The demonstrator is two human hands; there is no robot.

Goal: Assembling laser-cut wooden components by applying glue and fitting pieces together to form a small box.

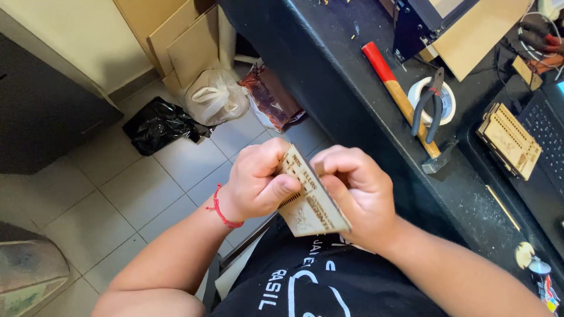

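Engraved wooden panel (pixel 310 202) pinched between left hand (pixel 258 182) and right hand (pixel 358 188), fingers curled, partly hiding its upper edge; markings indistinct.

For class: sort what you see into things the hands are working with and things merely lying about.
In hand: engraved wooden panel, held by left hand and right hand.

Lying about: hammer, pliers, tape roll, assembled wooden box, plastic bags on the floor.
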